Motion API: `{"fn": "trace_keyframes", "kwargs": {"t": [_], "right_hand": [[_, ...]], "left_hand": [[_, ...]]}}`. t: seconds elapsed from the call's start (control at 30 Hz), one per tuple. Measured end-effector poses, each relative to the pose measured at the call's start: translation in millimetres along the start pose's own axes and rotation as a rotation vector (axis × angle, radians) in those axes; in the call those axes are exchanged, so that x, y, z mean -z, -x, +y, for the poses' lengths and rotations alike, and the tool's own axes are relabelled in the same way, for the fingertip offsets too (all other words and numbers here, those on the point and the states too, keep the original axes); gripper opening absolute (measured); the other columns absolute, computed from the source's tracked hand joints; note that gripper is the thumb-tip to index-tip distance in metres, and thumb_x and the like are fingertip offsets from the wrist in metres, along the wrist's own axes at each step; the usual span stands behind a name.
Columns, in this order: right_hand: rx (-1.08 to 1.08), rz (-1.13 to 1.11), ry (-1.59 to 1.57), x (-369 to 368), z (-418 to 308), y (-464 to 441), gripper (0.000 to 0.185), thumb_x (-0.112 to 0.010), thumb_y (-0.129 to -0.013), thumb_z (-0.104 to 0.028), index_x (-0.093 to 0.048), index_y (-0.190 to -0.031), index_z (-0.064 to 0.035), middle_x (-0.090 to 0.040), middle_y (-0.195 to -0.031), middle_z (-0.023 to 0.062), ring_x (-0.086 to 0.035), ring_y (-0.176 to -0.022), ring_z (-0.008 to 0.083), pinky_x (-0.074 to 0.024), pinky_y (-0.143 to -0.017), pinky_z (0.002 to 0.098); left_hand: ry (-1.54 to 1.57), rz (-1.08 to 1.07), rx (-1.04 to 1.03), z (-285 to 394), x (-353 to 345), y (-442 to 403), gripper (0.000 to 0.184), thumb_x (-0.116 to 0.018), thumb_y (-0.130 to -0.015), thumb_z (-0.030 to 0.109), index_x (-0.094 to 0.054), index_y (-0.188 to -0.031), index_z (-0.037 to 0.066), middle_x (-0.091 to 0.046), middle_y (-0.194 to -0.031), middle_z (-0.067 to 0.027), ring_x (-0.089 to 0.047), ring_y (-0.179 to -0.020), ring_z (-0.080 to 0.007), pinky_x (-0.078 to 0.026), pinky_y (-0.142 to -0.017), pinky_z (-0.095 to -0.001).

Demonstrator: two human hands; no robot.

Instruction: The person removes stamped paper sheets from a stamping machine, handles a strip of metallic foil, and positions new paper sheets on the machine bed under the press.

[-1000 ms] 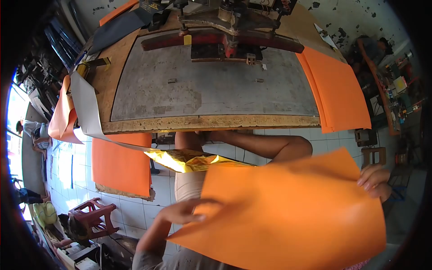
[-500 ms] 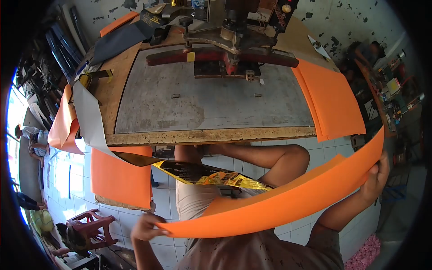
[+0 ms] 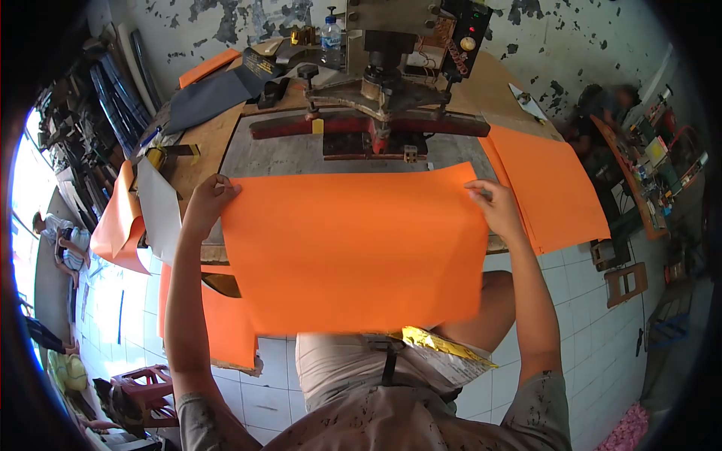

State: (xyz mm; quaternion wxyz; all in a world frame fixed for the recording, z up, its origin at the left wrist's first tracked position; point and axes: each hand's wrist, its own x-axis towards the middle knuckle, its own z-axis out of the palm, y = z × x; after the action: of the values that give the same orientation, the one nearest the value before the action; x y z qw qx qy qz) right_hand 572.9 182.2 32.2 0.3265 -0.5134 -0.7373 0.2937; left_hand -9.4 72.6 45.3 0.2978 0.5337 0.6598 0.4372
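A wide orange sheet [image 3: 357, 248] hangs between my two hands, its far edge over the grey metal plate [image 3: 259, 146] of the press and its near edge drooping above my lap. My left hand [image 3: 213, 197] pinches its far left corner. At the far right corner, my right hand [image 3: 490, 201] grips the sheet between thumb and fingers. Beyond the sheet stands the press [image 3: 380, 120], with a red crossbar and a dark block under its head. A strip of gold foil [image 3: 444, 347] lies across my lap, partly hidden by the sheet.
More orange sheets [image 3: 545, 188] lie at the table's right side, and another orange stack [image 3: 218, 323] sits low at the left. Grey and orange material [image 3: 158, 207] drapes over the left edge. A water bottle [image 3: 331, 37] stands behind. A red stool [image 3: 147, 387] is lower left.
Both hands have moved forward and up from near my body to over the table. The orange sheet, curved and edge-on before, now spreads broad and nearly flat toward the press.
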Motion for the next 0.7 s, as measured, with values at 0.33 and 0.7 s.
{"fn": "trace_keyframes", "kwargs": {"t": [0.33, 0.7], "right_hand": [[0.326, -0.04, 0.471, -39, 38, -120, 0.038, -0.052, -0.105, -0.012, -0.058, -0.143, -0.0127, -0.053, -0.147, 0.0142, -0.049, -0.136, 0.0353, -0.0417, -0.112, 0.0473], [0.529, -0.009, 0.534, -58, 75, -240, 0.041, -0.064, -0.094, -0.023, -0.061, -0.133, -0.0124, -0.056, -0.14, 0.0154, -0.047, -0.136, 0.0355, -0.0355, -0.114, 0.0516]], "left_hand": [[-0.014, -0.118, -0.023, -38, 42, -133, 0.037, -0.067, -0.09, 0.001, -0.067, -0.127, 0.001, -0.068, -0.097, -0.0029, -0.06, -0.08, -0.0078, -0.048, -0.073, -0.0245], [0.059, 0.32, -0.205, -69, 39, -253, 0.011, -0.07, -0.092, 0.002, -0.064, -0.099, 0.005, -0.07, -0.096, -0.0018, -0.066, -0.083, -0.0111, -0.05, -0.075, -0.0274]]}}
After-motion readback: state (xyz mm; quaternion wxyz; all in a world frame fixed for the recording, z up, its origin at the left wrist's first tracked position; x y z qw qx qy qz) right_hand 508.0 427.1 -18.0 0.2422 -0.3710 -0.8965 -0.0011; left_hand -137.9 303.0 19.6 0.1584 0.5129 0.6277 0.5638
